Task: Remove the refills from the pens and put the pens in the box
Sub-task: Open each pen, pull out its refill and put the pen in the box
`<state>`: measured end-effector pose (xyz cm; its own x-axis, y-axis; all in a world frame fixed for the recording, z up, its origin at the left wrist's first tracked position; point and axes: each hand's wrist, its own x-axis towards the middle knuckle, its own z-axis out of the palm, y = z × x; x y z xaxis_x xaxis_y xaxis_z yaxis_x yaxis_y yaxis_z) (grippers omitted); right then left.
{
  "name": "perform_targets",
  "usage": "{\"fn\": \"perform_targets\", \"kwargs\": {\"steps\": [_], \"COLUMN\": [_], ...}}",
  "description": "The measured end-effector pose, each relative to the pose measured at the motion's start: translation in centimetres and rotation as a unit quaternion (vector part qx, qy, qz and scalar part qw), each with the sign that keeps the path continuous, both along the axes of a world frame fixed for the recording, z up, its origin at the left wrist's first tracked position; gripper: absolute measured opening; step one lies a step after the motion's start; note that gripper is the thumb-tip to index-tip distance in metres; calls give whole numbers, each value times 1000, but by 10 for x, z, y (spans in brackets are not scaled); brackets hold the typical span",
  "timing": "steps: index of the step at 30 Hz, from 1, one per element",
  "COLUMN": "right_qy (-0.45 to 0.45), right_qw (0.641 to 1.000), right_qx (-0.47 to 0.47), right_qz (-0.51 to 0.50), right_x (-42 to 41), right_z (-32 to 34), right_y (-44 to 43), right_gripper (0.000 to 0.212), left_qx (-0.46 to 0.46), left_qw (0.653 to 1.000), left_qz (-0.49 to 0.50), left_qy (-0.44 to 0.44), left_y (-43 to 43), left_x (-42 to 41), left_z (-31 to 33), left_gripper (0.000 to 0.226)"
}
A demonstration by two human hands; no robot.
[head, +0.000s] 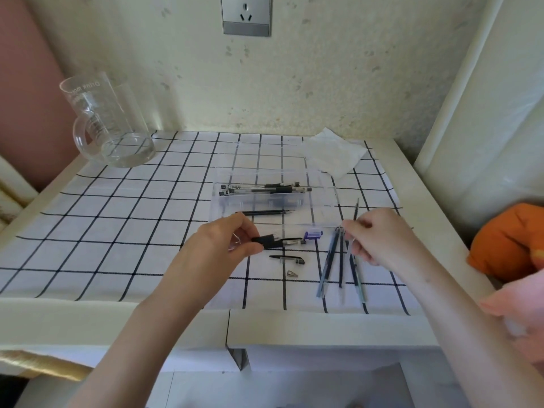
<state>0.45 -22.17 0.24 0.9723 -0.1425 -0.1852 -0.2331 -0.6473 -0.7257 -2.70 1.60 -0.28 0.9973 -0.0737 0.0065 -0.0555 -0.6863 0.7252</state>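
Note:
My left hand [226, 240] grips a clear pen barrel with a black grip [266, 241], held level just above the cloth. My right hand [374, 234] pinches a thin refill [355, 210] that points up and away. Below that hand several blue and dark refills [338, 260] lie side by side on the cloth. A clear plastic box [323, 198] stands behind my hands with several black-tipped pens [265, 189] inside. One dark refill [265, 212] lies along the box's near side. A black cap [287, 258], a small metal tip [292, 274] and a purple piece [312, 234] lie between my hands.
A checked cloth [117, 219] covers the white table. A glass jug [103, 122] stands at the back left. A folded tissue [332, 154] lies at the back right. An orange cloth object [509, 240] rests off the table's right side.

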Motion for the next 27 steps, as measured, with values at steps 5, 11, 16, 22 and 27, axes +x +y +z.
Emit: {"fn": "perform_targets", "kwargs": {"steps": [5, 11, 16, 22, 27], "right_qy": [53, -114, -194, -157, -148], "right_qw": [996, 982, 965, 926, 905], "right_qx": [-59, -144, -68, -177, -271], "right_qz": [47, 40, 165, 293, 293], "right_x": [-4, -4, 0, 17, 22], "right_z": [-2, 13, 12, -12, -22], "right_y": [6, 9, 39, 70, 79], "right_gripper": [43, 38, 28, 46, 56], "left_qx": [11, 30, 61, 66, 61], "left_qw": [1000, 999, 995, 994, 993], "left_qz": [-16, -25, -60, -69, -74], "left_qy": [-1, 10, 47, 59, 62], "left_y": [-3, -1, -2, -1, 1], "left_x": [-1, -1, -2, -2, -1], "left_z": [-2, -3, -5, -6, -6], "left_gripper": [9, 10, 10, 10, 12]}}
